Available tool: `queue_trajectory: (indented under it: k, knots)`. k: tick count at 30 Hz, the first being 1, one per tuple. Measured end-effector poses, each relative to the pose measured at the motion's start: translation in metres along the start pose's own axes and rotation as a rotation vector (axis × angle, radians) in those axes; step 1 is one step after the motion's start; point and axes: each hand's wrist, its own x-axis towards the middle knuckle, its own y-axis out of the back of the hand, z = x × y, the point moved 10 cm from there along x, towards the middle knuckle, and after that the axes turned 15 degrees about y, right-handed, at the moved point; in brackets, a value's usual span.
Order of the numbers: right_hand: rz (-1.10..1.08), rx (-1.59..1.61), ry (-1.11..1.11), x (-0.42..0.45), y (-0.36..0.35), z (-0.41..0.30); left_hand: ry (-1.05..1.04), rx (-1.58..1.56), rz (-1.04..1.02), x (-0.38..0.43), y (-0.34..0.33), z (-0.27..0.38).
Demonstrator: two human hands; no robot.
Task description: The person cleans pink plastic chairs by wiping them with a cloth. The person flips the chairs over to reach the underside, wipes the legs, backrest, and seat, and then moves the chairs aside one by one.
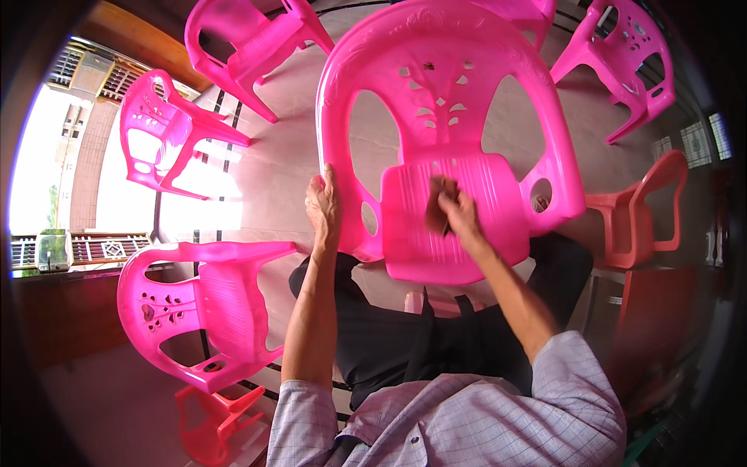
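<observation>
A pink plastic armchair (402,216) stands right before me, its seat between my knees and its pierced backrest away from me. My left hand (324,201) grips the chair's left armrest, thumb on top. In my right hand (461,213) is a folded brown cloth (439,204), which lies against the ribbed seat; the hand is slightly blurred. A small dark mark (429,66) shows near the top of the backrest.
More pink plastic armchairs stand around, such as one at the lower left (227,309), one at the upper left (257,52) and one at the upper right (627,64). An orange-red chair (630,222) is at the right, a small red chair (219,426) at the lower left.
</observation>
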Motion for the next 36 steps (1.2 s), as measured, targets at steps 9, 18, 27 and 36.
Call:
queue_trajectory:
  k: [9, 18, 27, 36]
  knots:
    - [0.227, -0.868, 1.429, 0.091, -0.101, -0.293, 0.043, 0.097, 0.075, -0.007, 0.005, -0.004]
    - [-0.006, -1.043, 1.134, 0.096, -0.108, -0.116, -0.119, 0.223, 0.155, -0.010, 0.007, 0.004]
    - [-0.082, -0.981, 0.792, 0.088, -0.118, -0.021, 0.026, 0.208, 0.166, -0.023, 0.014, 0.015]
    - [-0.373, -1.035, 0.697, 0.004, -0.141, -0.007, 0.076, 0.181, 0.091, -0.014, 0.008, 0.005]
